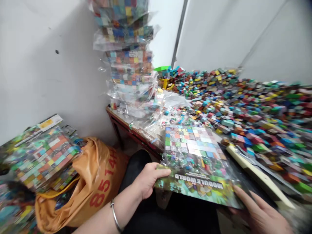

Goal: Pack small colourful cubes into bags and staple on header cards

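In the head view, my left hand [151, 177] is closed in a pinch on the near left corner of the clear block pack [195, 156], thumb on top of its printed card [195, 188]; my right hand [262, 208] is at the near right corner, fingers partly bent, too blurred for me to tell whether it grips. The pack lies face up above my lap, its far end over the edge of the table [140, 128]. With only a corner pinch, I judge it could tip off to the right if that hand isn't holding. Its loose plastic might snag on the pale strip [258, 172] just right of it. Far left, the tall stack of bagged packs [130, 61] looks uneven, so a knock could topple it; its top is cut off. The heap of blocks [234, 104] runs out at the right, smeared by blur. My left fingers are hidden under the card, and the sack [97, 182] at left shows "8514H", perhaps with more round its side.
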Demonstrator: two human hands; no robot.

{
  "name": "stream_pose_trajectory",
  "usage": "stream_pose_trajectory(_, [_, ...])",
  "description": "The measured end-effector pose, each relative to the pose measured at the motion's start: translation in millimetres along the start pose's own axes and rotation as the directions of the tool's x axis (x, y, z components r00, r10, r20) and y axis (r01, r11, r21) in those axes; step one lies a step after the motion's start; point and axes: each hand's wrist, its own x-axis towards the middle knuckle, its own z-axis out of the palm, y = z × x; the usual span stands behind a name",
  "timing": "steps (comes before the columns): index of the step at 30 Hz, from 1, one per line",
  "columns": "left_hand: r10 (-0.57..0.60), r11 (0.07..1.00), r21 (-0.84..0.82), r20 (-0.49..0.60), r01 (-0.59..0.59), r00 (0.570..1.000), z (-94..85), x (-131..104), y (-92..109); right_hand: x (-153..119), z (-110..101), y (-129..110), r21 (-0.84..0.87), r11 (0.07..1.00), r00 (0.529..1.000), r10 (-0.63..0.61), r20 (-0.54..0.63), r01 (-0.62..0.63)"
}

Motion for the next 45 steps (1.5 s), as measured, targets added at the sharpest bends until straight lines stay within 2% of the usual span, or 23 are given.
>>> stream_pose_trajectory(4, [-0.104, 0.993, 0.06, 0.079, 0.1, 0.991, 2.8, 6.0, 3.3, -11.8, 6.5, -14.0, 0.018, 0.999, 0.999, 0.049, -0.011, -0.048])
stream_pose_trajectory(8, [-0.09, 0.994, 0.07, 0.097, 0.083, 0.991, 5.9, 9.0, 4.5, -12.4, 6.9, -17.4, 0.078, 0.997, 1.0, 0.018, 0.019, -0.02])
stream_pose_trajectory(17, [-0.045, 0.989, 0.142, -0.022, 0.048, 0.999, 16.0, 8.0, 3.9, -8.2, 0.7, -11.1, 0.151, 0.988, 0.994, -0.041, 0.102, 0.026])
stream_pose_trajectory(22, [-0.05, 0.985, 0.162, -0.019, 0.052, 0.999, 18.0, 5.3, 3.8, 0.2, 1.7, -6.2, 0.154, 0.987, 0.994, -0.056, 0.094, 0.041])
stream_pose_trajectory(26, [-0.082, 0.984, 0.163, 0.023, 0.077, 0.996, 17.0, 6.6, 4.6, 1.6, 2.0, -6.6, 0.14, 0.989, 0.994, -0.067, 0.09, 0.054])
stream_pose_trajectory(37, [0.057, 0.946, 0.324, -0.135, -0.01, 0.989, 18.7, 12.4, -6.3, -4.1, 0.4, -10.2, 0.106, 0.993, 0.992, -0.072, 0.105, 0.061])
stream_pose_trajectory(41, [0.023, 0.963, 0.269, -0.106, 0.007, 0.994, 18.8, 12.0, -5.0, -0.8, 0.3, -8.0, 0.104, 0.993, 0.993, -0.067, 0.1, 0.056])
stream_pose_trajectory(45, [-0.06, 0.998, 0.004, -0.036, 0.06, 0.998, 11.1, -2.1, -10.8, 2.5, -1.9, -5.8, 0.085, 0.995, 0.993, -0.06, 0.102, 0.052])
